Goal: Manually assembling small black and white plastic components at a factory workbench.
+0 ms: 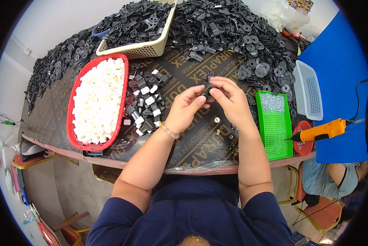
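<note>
Above the middle of the dark table, my left hand (186, 107) and my right hand (233, 102) meet around a small black plastic part (207, 88). Fingertips of both hands pinch it, and they cover much of its shape. Left of my left forearm lies a loose cluster of black parts with white blocks (147, 100) on them. Just below the hands, a small round cream-coloured piece with holes (217, 120) rests on the tabletop. To the right of my right forearm stands a green tray (277, 141) holding many small silvery pieces (272, 102).
A red basket (70, 119) full of white blocks stands at the left. Behind it, a cream basket (165, 41) holds black parts. Heaps of black parts (216, 24) line the table's far side. An orange electric screwdriver (323, 130) hangs over a red bowl (306, 148), near a white basket (309, 90).
</note>
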Motion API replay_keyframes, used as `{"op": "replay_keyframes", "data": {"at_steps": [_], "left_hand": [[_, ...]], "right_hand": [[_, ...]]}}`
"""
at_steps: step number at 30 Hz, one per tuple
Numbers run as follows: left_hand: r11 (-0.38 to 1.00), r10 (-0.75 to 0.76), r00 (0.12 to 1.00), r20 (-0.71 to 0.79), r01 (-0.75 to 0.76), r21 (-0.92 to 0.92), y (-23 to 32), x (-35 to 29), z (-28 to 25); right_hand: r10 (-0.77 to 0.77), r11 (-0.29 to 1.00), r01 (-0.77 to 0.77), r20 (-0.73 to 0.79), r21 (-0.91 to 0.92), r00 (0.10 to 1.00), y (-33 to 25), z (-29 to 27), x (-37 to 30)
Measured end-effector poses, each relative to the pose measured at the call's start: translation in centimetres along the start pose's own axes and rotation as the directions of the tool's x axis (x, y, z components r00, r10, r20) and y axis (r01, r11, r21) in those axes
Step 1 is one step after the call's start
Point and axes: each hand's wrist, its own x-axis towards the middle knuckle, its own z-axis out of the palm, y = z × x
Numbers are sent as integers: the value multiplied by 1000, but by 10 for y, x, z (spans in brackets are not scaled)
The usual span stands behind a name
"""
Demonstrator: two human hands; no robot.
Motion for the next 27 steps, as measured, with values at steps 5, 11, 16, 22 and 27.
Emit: {"op": "replay_keyframes", "data": {"at_steps": [5,11,16,22,27], "left_hand": [[947,6,998,-68,16,321,1,-3,2],[961,14,999,-52,1,276,1,-6,-3],[868,154,988,-25,-123,482,5,-1,3],[911,103,987,-125,-43,410,-4,4,-2],[990,-79,970,-230,104,99,-17,6,-15]], "right_hand": [[223,949,-220,11,227,975,-5,-3,-2],[210,911,-222,72,347,975,1,-3,-4],[88,988,-88,6,124,996,0,-1,-1],[-38,981,31,-34,-191,999,-2,11,12],[-79,974,76,-4,-213,997,-34,40,71]]}}
